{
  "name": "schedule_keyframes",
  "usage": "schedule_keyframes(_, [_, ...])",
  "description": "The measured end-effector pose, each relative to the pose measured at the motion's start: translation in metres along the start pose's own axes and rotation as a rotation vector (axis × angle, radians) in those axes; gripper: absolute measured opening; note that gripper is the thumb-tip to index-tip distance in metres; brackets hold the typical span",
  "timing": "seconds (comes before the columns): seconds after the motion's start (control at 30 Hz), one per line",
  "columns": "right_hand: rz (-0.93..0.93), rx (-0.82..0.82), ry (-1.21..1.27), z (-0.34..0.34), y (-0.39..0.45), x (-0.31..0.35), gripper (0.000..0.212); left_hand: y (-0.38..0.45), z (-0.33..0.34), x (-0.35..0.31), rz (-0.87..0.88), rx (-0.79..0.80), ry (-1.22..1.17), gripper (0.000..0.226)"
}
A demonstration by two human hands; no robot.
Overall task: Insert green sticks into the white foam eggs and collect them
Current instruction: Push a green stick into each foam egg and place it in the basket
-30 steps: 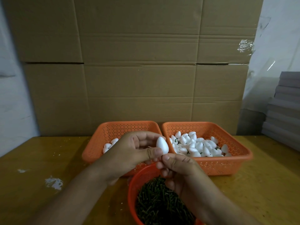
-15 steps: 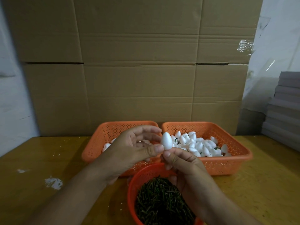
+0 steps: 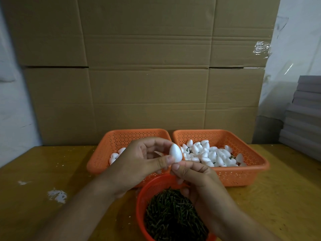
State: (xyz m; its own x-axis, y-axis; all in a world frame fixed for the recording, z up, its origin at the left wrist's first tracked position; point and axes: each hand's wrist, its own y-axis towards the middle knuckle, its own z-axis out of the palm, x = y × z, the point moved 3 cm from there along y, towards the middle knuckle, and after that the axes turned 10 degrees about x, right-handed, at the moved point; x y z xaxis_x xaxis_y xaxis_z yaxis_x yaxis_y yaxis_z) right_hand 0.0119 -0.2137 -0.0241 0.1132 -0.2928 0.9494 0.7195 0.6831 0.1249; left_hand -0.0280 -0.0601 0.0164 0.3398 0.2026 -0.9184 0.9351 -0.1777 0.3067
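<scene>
my left hand (image 3: 139,164) pinches a white foam egg (image 3: 175,153), point up, between thumb and curled fingers above the desk (image 3: 278,197); my right hand (image 3: 196,180) pinches its base from below. green sticks (image 3: 173,216) fill the round red basket (image 3: 141,202); more eggs (image 3: 212,155) lie in the right orange basket (image 3: 251,171).

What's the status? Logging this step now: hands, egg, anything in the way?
Left hand pinches the egg, grip firm. Right hand touches its base; stick not visible. Nothing in the way.
</scene>
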Motion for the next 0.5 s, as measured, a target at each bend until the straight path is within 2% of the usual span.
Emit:
schedule_keyframes(0.23, [-0.023, 0.005, -0.022, 0.0, 0.0, 0.001, 0.022, 0.001, -0.001, 0.002, 0.013, -0.035, -0.015, 0.023])
schedule_keyframes(0.5, [0.006, 0.017, 0.061, -0.002, 0.004, 0.002, 0.016, 0.006, -0.025, 0.015, -0.085, -0.372, -0.446, 0.017])
